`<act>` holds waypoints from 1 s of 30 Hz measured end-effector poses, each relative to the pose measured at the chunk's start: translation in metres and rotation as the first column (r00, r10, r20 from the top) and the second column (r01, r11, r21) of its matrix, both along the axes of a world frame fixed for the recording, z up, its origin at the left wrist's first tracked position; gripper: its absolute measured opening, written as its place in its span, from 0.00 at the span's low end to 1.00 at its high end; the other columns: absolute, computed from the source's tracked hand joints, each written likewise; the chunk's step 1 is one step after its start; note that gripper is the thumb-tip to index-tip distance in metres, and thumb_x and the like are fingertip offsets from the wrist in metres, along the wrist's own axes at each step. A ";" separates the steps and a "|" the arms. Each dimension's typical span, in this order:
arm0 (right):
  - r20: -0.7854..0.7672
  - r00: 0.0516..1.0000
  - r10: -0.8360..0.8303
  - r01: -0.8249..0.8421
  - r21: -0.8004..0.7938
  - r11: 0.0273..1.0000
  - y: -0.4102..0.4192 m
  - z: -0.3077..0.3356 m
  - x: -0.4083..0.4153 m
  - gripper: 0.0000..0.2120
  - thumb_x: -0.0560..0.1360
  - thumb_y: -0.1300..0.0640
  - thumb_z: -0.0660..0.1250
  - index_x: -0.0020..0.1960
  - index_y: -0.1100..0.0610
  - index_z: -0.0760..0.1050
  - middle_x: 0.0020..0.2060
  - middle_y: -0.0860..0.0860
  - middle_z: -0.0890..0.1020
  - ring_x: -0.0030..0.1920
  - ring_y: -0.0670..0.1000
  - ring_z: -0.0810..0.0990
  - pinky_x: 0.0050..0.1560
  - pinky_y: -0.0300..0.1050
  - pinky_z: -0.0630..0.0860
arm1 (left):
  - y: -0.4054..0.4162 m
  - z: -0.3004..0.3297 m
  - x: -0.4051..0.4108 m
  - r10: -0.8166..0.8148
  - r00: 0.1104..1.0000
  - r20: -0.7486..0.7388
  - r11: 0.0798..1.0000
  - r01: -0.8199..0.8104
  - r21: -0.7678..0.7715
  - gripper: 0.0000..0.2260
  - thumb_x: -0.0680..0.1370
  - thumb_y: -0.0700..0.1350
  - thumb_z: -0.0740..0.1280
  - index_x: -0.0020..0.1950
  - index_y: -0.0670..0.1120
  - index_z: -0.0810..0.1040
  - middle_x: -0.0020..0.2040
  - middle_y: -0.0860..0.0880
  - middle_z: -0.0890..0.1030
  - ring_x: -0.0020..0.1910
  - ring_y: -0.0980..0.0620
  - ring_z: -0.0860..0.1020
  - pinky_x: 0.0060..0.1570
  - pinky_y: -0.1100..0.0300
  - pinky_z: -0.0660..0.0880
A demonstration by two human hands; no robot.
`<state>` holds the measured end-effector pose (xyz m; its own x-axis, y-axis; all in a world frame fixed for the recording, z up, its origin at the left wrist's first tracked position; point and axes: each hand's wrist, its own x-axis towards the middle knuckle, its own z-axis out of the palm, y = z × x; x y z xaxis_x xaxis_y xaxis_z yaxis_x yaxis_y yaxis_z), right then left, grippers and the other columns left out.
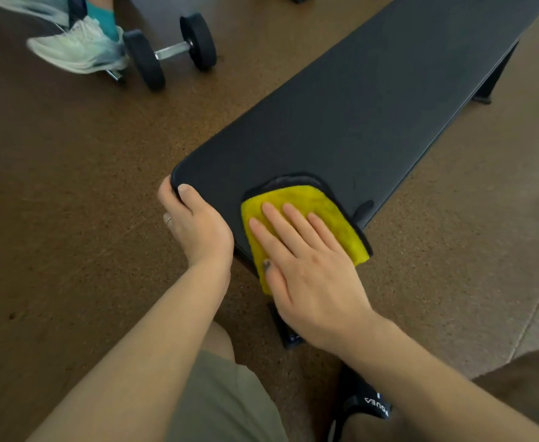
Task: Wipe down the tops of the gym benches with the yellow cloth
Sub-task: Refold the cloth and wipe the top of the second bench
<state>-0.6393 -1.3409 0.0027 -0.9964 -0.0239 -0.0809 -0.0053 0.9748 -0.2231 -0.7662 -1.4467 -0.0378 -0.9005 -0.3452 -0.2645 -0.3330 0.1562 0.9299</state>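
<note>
Bench (357, 106): a long black padded top runs away from the person toward the upper right; its near end sits just ahead of the knees.
Cloth (309, 202): yellow with a dark border, lying flat on the near end of the bench, its lower corner hanging over the near edge.
Right hand (306, 266): open and flat, fingers spread, palm pressing the cloth onto the bench; it grips nothing, which suits sliding the cloth rather than lifting it.
Left hand (198, 224): curled round the near left corner of the bench, thumb on top and fingers under the edge; probably a brace to steady the body or the bench against the wiping push.
Progress: judging by the cloth at the near end, most of the top beyond it looks unwiped or at least not told apart; no streaks show either way.
Dumbbell (169, 49): on the floor (54, 186) to the left of the bench, well apart from it.
Shoe (76, 46): blurred, beside the dumbbell, belonging to another person cut off by the frame.
Hidden: the far end of the bench leaves the frame; the left fingers under the edge and the cloth beneath the palm are unseen; other benches are not in view.
</note>
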 end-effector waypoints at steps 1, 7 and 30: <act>0.014 0.999 0.038 -0.038 -0.005 0.999 0.011 0.001 -0.001 0.26 0.85 0.46 0.45 0.82 0.45 0.52 0.82 0.46 0.53 0.82 0.49 0.48 0.81 0.52 0.45 | 0.000 0.000 0.000 -0.004 1.000 -0.004 1.000 0.004 -0.002 0.18 0.86 0.55 0.49 0.76 0.59 0.63 0.68 0.47 0.71 0.59 0.51 0.75 0.57 0.53 0.75; -0.004 0.957 -0.290 0.290 0.038 0.956 0.105 -0.012 -0.085 0.26 0.85 0.44 0.42 0.82 0.43 0.51 0.82 0.47 0.54 0.82 0.51 0.49 0.81 0.52 0.45 | 0.001 -0.001 0.001 -0.022 1.000 -0.004 1.000 0.022 -0.014 0.18 0.87 0.55 0.48 0.76 0.59 0.62 0.70 0.50 0.70 0.59 0.55 0.73 0.44 0.67 0.68; -0.190 0.807 -0.560 0.505 -0.270 0.820 -0.022 -0.024 0.004 0.25 0.80 0.52 0.51 0.76 0.48 0.69 0.79 0.48 0.65 0.81 0.54 0.56 0.79 0.64 0.49 | 0.004 -0.002 0.002 0.043 0.999 -0.011 0.999 -0.043 -0.023 0.18 0.86 0.56 0.49 0.76 0.60 0.64 0.69 0.51 0.72 0.58 0.55 0.75 0.44 0.64 0.69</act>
<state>-0.6352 -1.3626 -0.0209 -0.8407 0.5282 0.1196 0.4198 0.7751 -0.4723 -0.7646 -1.4426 -0.0402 -0.8873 -0.3896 -0.2467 -0.3305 0.1640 0.9295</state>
